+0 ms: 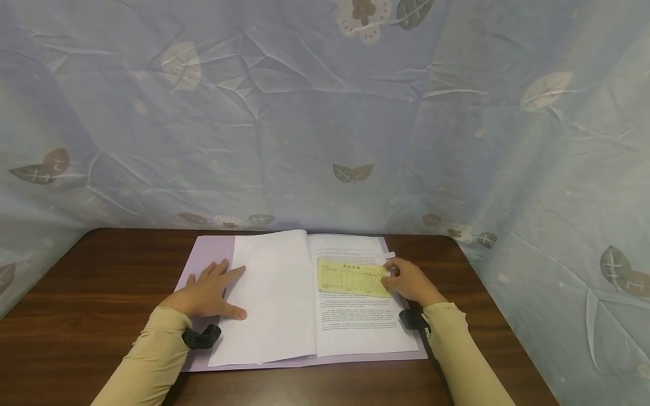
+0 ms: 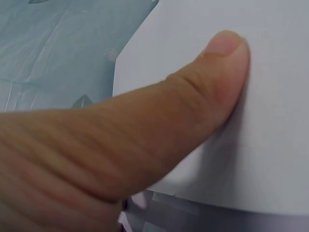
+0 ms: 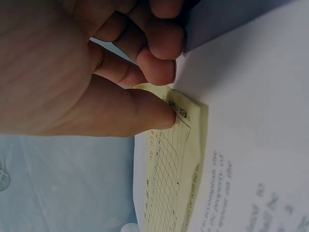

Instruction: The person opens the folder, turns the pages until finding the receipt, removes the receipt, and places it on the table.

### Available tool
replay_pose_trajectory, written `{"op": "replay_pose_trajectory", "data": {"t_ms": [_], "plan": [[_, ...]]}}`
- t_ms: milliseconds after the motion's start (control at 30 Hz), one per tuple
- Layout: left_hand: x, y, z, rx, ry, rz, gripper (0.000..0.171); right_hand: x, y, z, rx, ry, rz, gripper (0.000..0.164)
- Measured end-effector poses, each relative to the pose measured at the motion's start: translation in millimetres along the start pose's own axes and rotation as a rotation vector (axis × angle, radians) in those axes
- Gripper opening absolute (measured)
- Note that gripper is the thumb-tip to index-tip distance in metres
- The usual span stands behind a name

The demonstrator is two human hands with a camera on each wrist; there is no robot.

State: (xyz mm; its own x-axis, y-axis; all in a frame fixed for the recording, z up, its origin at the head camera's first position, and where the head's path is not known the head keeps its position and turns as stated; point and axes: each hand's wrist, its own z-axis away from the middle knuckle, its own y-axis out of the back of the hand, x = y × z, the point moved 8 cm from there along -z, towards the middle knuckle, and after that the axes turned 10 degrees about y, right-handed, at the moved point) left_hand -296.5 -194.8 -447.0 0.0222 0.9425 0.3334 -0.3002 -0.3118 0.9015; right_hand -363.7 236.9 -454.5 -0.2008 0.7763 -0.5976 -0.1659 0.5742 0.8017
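Note:
A purple folder (image 1: pixel 214 251) lies open on the table with papers inside it. My left hand (image 1: pixel 209 290) rests with fingers spread on the blank white left page (image 1: pixel 276 299) and the folder's edge; in the left wrist view the thumb (image 2: pixel 193 92) lies straight over the white sheet. On the printed right page (image 1: pixel 360 332) lies a yellow form slip (image 1: pixel 350 278) with a ruled grid. My right hand (image 1: pixel 410 280) pinches the slip's right end between thumb and fingers, as the right wrist view shows close up.
The dark brown wooden table (image 1: pixel 101 282) extends to both sides of the folder. A white tab (image 1: pixel 389 255) sticks out at the folder's right edge. Behind and to the right hangs a pale blue leaf-patterned cloth (image 1: pixel 304 141). Both wrists wear black straps.

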Motion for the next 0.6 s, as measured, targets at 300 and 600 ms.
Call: {"op": "replay_pose_trajectory", "data": {"t_ms": [300, 600], "plan": [[3.0, 2.8, 1.7, -0.011, 0.001, 0.01, 0.12, 3.7, -1.5, -0.3, 0.009, -0.018, -0.038, 0.022], [-0.4, 0.1, -1.1, -0.003, 0.001, 0.009, 0.121, 1.6, 1.3, 0.0, 0.015, 0.005, -0.063, 0.011]]}}
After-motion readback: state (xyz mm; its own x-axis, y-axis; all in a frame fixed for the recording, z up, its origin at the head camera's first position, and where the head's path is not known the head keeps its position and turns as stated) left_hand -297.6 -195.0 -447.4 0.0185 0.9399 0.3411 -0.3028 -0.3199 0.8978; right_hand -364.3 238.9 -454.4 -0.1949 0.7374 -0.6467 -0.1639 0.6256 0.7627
